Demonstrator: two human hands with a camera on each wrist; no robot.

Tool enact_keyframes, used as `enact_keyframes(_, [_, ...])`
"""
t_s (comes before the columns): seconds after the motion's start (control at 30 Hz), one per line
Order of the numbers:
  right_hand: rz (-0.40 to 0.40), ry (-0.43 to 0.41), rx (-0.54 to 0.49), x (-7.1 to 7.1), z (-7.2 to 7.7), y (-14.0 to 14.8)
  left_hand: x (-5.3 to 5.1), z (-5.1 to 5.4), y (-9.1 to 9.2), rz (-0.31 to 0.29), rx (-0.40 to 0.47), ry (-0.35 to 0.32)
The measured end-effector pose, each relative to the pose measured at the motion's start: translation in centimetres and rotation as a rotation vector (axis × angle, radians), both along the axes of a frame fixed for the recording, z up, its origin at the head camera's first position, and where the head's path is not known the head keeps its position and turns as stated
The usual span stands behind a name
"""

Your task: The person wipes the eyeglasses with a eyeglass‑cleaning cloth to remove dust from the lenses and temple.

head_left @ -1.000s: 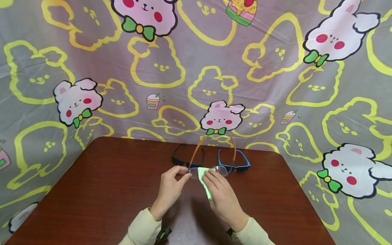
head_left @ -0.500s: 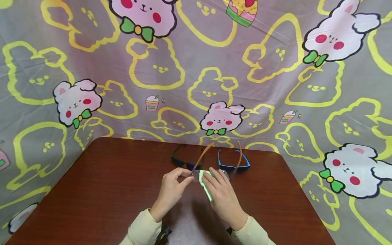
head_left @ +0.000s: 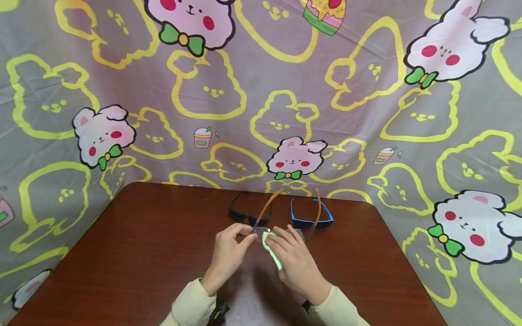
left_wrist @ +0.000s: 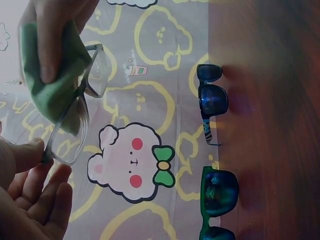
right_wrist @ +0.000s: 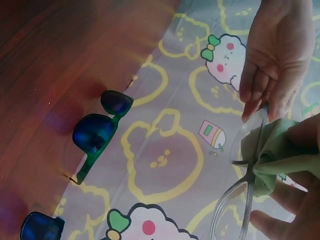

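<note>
Clear-framed eyeglasses (head_left: 267, 207) with orange-brown temples are held above the table, temples pointing away. My left hand (head_left: 229, 253) pinches them at the left corner, thumb against fingers. A light green cloth (head_left: 272, 254) is in my right hand (head_left: 297, 265), pressed onto the eyeglasses. The left wrist view has the cloth (left_wrist: 54, 95) folded over a lens near the bridge, under the right fingers. From the right wrist view, the cloth (right_wrist: 280, 150) sits between thumb and fingers, around the lens nearer the left hand. Part of that lens is covered.
Behind the hands, green-framed dark sunglasses (head_left: 240, 216) and blue-framed sunglasses (head_left: 303, 223) stand on the brown table (head_left: 142, 244), side by side. A cartoon-print curtain (head_left: 228, 90) rises along the table's back and sides.
The eyeglasses have tilted, their temple tips shifting right and slightly lower. My right fingers and the cloth have slid a little down and left over the lens. The left hand keeps its grip.
</note>
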State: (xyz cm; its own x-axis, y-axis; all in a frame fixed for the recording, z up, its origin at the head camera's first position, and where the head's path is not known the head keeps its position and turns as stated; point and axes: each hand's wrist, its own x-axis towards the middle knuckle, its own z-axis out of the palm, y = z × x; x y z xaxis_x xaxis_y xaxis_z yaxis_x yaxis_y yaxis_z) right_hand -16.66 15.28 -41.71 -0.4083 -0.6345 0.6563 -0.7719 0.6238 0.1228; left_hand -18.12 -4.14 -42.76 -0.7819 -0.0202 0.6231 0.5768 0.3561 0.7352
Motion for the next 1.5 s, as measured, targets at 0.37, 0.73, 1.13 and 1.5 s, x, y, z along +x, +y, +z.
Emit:
enact_keyframes(0.37, [-0.007, 0.012, -0.016, -0.01, -0.18, -0.05, -0.19, -0.18, -0.07, -0.031, 0.009, -0.024])
enact_keyframes(0.73, [-0.010, 0.014, -0.046, -0.09, 0.01, -0.44, 0.03, -0.26, 0.26, -0.076, 0.027, 0.001])
enact_keyframes(1.13, [0.052, 0.008, -0.006, -0.13, -0.25, -0.41, 0.01, -0.60, 0.18, -0.068, 0.001, 0.059])
enact_keyframes(1.5, [0.109, 0.018, -0.003, -0.21, -0.54, -0.19, 0.06, -0.38, 0.01, -0.024, 0.000, 0.002])
